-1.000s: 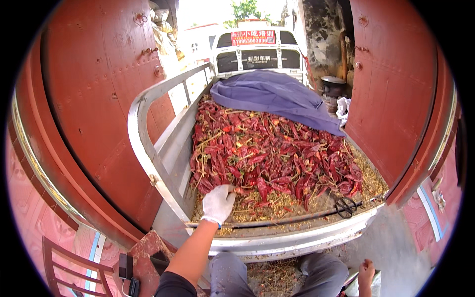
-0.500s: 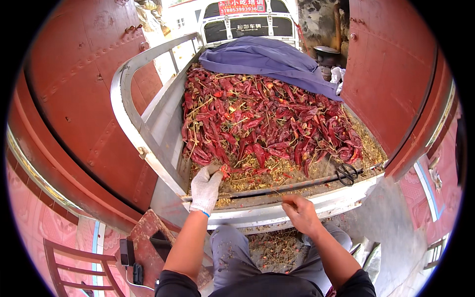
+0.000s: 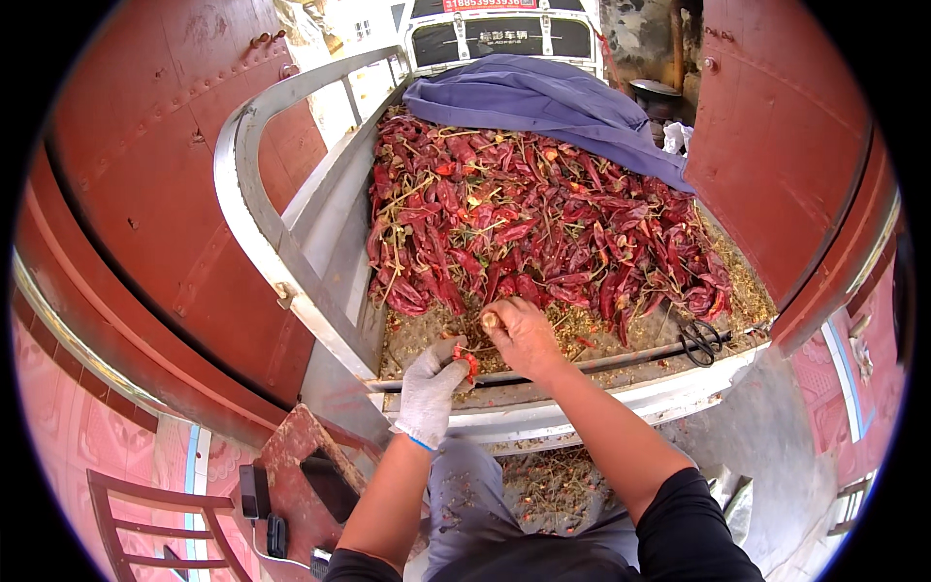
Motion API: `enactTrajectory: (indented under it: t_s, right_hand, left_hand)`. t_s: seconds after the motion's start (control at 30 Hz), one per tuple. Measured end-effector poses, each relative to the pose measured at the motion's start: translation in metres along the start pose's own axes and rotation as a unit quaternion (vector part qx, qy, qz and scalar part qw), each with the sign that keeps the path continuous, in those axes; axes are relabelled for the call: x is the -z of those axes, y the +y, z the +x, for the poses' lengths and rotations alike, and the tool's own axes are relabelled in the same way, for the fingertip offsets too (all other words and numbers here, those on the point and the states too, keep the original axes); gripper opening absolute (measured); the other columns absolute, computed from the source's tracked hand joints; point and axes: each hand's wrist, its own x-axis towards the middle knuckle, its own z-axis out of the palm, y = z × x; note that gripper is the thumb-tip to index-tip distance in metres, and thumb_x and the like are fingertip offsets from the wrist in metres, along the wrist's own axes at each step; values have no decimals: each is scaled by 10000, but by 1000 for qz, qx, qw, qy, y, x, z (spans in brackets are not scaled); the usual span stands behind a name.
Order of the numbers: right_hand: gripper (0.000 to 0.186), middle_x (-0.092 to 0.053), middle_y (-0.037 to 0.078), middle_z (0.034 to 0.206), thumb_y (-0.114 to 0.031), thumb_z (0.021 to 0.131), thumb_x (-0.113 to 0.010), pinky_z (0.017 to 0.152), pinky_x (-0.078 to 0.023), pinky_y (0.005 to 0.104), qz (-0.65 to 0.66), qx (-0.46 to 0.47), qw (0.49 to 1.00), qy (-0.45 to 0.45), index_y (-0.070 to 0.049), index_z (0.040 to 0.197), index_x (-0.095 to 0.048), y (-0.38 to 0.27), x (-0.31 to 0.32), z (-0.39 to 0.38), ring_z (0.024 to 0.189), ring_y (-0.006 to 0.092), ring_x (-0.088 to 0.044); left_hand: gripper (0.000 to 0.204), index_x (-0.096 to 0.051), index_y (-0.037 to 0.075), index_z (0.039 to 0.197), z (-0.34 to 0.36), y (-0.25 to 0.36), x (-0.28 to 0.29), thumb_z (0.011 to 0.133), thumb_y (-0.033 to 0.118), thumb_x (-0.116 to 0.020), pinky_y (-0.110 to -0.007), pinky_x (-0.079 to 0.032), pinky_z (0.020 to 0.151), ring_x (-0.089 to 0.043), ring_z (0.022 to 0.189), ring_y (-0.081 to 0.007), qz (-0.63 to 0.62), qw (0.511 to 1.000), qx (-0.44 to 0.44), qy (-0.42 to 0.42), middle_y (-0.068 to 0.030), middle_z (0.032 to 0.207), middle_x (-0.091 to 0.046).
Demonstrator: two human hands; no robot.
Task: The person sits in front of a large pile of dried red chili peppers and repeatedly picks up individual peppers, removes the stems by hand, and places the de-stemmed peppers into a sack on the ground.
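Note:
My left hand [image 3: 433,384], in a whitish work glove with a blue cuff edge, pinches a small crumpled red chili pepper [image 3: 469,365] above the near edge of the truck bed. To its right and a little farther off, my bare right hand [image 3: 525,338] is closed at the front edge of the dried red chili pile [image 3: 543,218]. Its thumb and fingers come together, and whatever may be between them is hidden. Black-handled scissors [image 3: 700,339] lie on the bed's near right, apart from both hands.
The white metal truck bed has a curved side rail [image 3: 238,175] on the left. A blue-purple cloth [image 3: 543,97] covers the pile's far end. Red doors [image 3: 776,145] flank the bed. Near left stand a worn red stool [image 3: 291,466] with dark devices and a wooden chair [image 3: 145,524].
My right hand has moved forward and left from the bed's near edge to the pile. My left hand has come back and right, with the chili pepper still in its fingers.

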Motion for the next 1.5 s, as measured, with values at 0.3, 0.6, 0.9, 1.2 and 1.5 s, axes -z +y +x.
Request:
enactTrajectory:
  t_s: [0.3, 0.6, 0.9, 1.2, 1.5]
  right_hand:
    - [220, -694, 97, 910, -142, 1050, -578, 756, -534, 340, 326, -230, 917, 6, -26, 1231, -622, -14, 101, -111, 832, 185, -683]
    - [336, -630, 46, 885, -323, 1082, -586, 609, -521, 327, 435, -491, 743, -130, -39, 1262, -602, -20, 65, -336, 700, 145, -601]
    - [231, -644, 94, 860, -235, 1069, -614, 695, -549, 362, 404, -397, 824, 25, -9, 1116, -608, -4, 117, -342, 770, 198, -657]
    - [311, -652, 217, 913, -302, 1022, -656, 744, -510, 510, 200, -139, 948, -204, -1, 1083, -605, 9, 147, -274, 884, 452, -647]
    - [332, -659, 92, 837, -346, 1073, -615, 659, -506, 375, 409, -183, 862, -237, -17, 1088, -651, 13, 136, -258, 740, 217, -632]
  left_hand:
    - [277, -678, -39, 1232, -21, -9, -24, 962, -29, -617, -380, -580, 767, -668, 847, -226, -144, 987, 40, -65, -142, 1019, -711]
    - [289, -658, -30, 1278, -99, -58, -197, 1006, 55, -613, -329, -566, 905, -690, 989, -184, 30, 932, 180, -312, -93, 1104, -728]
    - [435, -675, 21, 1268, -109, -53, -191, 860, 157, -737, -466, -540, 964, -691, 1094, -381, 390, 790, -242, -406, -175, 1209, -719]
    - [146, -712, 121, 923, -93, -9, -150, 846, 242, -738, -401, -515, 729, -699, 808, -239, 610, 474, -396, -495, -28, 806, -663]
    - [88, -707, 70, 890, -86, -26, -122, 886, 153, -682, -412, -529, 721, -697, 807, -280, 436, 689, -306, -491, -78, 890, -720]
